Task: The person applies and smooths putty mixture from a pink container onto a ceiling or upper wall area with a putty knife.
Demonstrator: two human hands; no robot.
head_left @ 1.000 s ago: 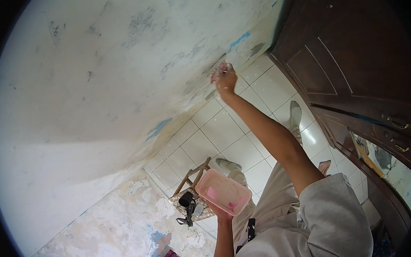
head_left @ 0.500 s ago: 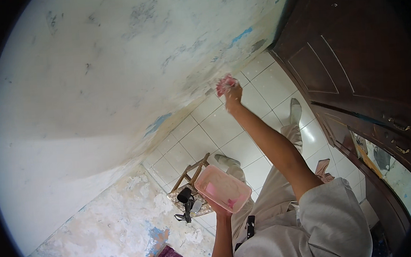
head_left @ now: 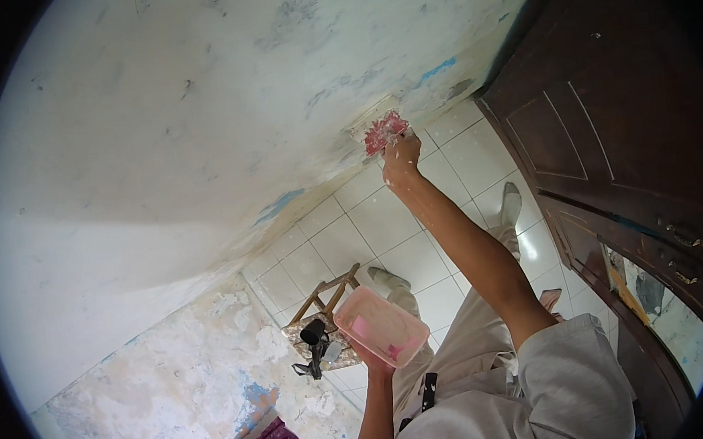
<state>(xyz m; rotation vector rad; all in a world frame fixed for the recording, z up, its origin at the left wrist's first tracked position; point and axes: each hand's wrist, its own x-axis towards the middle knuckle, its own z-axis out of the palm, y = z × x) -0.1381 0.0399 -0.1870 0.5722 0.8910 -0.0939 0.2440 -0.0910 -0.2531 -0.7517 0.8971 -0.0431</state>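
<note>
Upper centre: right hand [head_left: 402,154] closed on red scraper [head_left: 386,132] at wall [head_left: 201,132]; lower centre: left hand [head_left: 378,363], fingertips hidden, cups pink tub [head_left: 384,324], apparently steadying it.

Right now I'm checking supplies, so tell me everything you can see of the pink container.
The pink container is an open rectangular tub with rounded corners and a pale rim, plastic by its look. Inside, a bright pink patch shows toward the left and a darker pink one near the lower right; I can't tell what they are. Its opening faces the camera, its long sides slanting down to the right. The left hand holds it from the lower left. It overlaps the stool in view; its underside is hidden.
</note>
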